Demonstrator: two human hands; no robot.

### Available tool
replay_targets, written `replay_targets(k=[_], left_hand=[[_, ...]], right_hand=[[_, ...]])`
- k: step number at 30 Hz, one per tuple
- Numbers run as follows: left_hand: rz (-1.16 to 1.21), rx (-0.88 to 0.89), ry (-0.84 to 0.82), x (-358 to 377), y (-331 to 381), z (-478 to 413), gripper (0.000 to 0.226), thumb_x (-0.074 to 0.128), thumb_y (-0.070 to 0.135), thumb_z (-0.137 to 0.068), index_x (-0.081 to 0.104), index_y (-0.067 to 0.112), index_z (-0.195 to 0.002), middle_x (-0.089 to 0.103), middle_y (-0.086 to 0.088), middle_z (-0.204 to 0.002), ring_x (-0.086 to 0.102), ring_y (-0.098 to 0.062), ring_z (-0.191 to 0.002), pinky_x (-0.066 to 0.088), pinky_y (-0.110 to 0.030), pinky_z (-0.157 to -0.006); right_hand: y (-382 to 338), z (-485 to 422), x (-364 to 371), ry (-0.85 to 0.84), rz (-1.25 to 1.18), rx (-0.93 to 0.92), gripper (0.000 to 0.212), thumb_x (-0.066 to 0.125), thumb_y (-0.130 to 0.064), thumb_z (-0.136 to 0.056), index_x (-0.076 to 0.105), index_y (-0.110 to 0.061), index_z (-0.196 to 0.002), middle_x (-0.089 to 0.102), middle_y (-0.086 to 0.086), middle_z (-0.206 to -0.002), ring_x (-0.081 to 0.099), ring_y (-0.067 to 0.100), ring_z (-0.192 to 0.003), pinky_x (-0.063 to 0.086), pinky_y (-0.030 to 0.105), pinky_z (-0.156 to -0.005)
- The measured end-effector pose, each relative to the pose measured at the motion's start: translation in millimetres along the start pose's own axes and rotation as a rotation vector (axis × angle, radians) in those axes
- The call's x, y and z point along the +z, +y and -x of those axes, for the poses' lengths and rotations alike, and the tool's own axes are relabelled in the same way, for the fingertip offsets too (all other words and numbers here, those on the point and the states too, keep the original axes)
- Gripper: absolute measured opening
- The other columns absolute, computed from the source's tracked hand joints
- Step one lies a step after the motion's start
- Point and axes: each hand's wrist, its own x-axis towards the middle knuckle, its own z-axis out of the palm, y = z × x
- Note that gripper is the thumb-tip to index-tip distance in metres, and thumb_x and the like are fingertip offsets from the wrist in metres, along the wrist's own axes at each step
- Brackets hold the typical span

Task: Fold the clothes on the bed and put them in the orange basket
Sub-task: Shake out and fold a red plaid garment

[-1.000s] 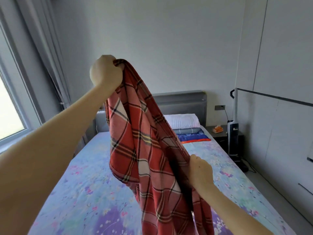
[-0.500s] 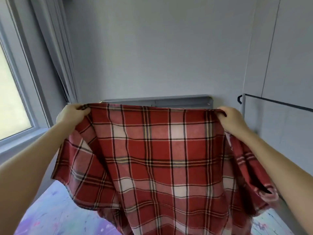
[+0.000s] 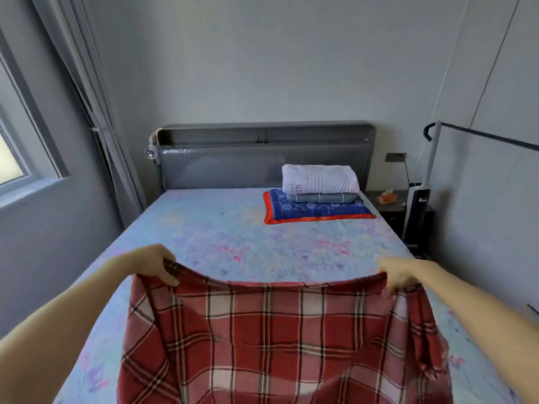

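- Left hand and right hand each pinch a top corner of the red plaid woven cloth, spread over the floral-sheeted bed.
- Step, likely: laying flat; next, fold evenly.
- Orange basket unseen.

Cloth spread over near end of bed, far edge held up off the mattress. Left hand grips its far-left corner, right hand its far-right corner. Folded stack on far-right of bed, against headboard. Nightstand right of bed head, small box on it. Upright vacuum just right of nightstand, against the wall. Window on left wall, curtain between window and headboard.
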Motion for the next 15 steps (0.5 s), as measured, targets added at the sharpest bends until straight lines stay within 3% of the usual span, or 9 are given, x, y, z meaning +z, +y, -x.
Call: replay_targets(k=[2, 3, 5, 6, 8, 10, 12, 15], left_hand=[[-0.061, 0.003, -0.137, 6.5, -5.2, -20.8, 0.033, 0.084, 0.044, -0.061, 0.057, 0.024, -0.063, 0.053, 0.016, -0.060, 0.050, -0.004, -0.062, 0.037, -0.015, -0.054], [-0.108, -0.001, -0.176, 7.3, -7.1, -30.4, 0.032, 0.083, 0.044, -0.063, 0.059, 0.023, -0.068, 0.053, 0.017, -0.061, 0.050, -0.003, -0.062, 0.036, -0.013, -0.052], [-0.271, 0.021, -0.088, -6.7, -9.7, -60.2, 0.029, 0.074, 0.045, -0.071, 0.059, 0.021, -0.076, 0.056, 0.011, -0.070, 0.052, -0.008, -0.070, 0.038, -0.017, -0.056], [-0.349, 0.025, 0.059, -21.4, -9.2, -73.5, 0.024, 0.067, 0.044, -0.076, 0.057, 0.023, -0.075, 0.060, 0.009, -0.080, 0.055, -0.011, -0.079, 0.039, -0.021, -0.062], [-0.367, -0.034, 0.518, -80.2, -0.7, -99.4, 0.010, 0.057, 0.034, -0.084, 0.063, 0.026, -0.082, 0.066, 0.005, -0.098, 0.061, -0.018, -0.094, 0.042, -0.024, -0.070], [-0.169, -0.088, 0.982, -153.0, 14.4, -104.8, 0.012, 0.058, 0.019, -0.083, 0.068, 0.017, -0.087, 0.070, -0.007, -0.092, 0.065, -0.031, -0.088, 0.045, -0.030, -0.065], [0.097, -0.091, 1.367, -221.7, 27.7, -98.4, 0.010, 0.061, 0.013, -0.081, 0.067, 0.005, -0.084, 0.066, -0.022, -0.083, 0.063, -0.042, -0.078, 0.043, -0.037, -0.061], [0.174, -0.082, 1.582, -273.7, 29.8, -77.4, 0.013, 0.059, 0.009, -0.084, 0.065, -0.001, -0.088, 0.061, -0.031, -0.083, 0.059, -0.048, -0.075, 0.041, -0.043, -0.061]], right_hand=[[-7.2, -25.3, 1.3, 0.120, 0.150, 0.105, 0.013, 0.063, -0.009, -0.081, 0.059, -0.012, -0.093, 0.066, 0.014, -0.095, 0.061, 0.020, -0.075, 0.051, 0.023, -0.062], [-12.0, -39.5, -1.4, 0.178, 0.163, 0.156, 0.026, 0.058, -0.004, -0.084, 0.059, -0.006, -0.109, 0.062, 0.017, -0.115, 0.062, 0.025, -0.095, 0.050, 0.026, -0.075], [-26.2, -68.6, -33.8, 0.304, 0.054, 0.242, 0.033, 0.048, -0.007, -0.091, 0.053, -0.003, -0.124, 0.055, 0.015, -0.131, 0.054, 0.027, -0.117, 0.046, 0.028, -0.088], [-33.4, -78.7, -57.5, 0.401, -0.049, 0.259, 0.028, 0.045, -0.009, -0.094, 0.055, -0.005, -0.120, 0.055, 0.015, -0.130, 0.053, 0.027, -0.118, 0.046, 0.026, -0.086], [-52.0, -85.7, -136.7, 0.755, -0.091, 0.188, 0.021, 0.044, -0.002, -0.091, 0.062, -0.005, -0.103, 0.063, 0.017, -0.112, 0.060, 0.031, -0.104, 0.048, 0.028, -0.076], [-65.9, -69.9, -219.6, 1.261, -0.003, 0.075, 0.017, 0.051, 0.016, -0.078, 0.062, 0.004, -0.084, 0.062, 0.022, -0.086, 0.062, 0.037, -0.079, 0.052, 0.040, -0.063], [-71.6, -43.4, -293.3, 1.622, -0.074, 0.041, 0.017, 0.053, 0.021, -0.070, 0.059, 0.007, -0.079, 0.057, 0.027, -0.078, 0.057, 0.040, -0.071, 0.043, 0.038, -0.053], [-65.7, -5.6, -348.0, 1.826, 0.020, 0.016, 0.018, 0.052, 0.019, -0.069, 0.056, 0.008, -0.081, 0.053, 0.028, -0.080, 0.053, 0.041, -0.070, 0.030, 0.034, -0.053]])
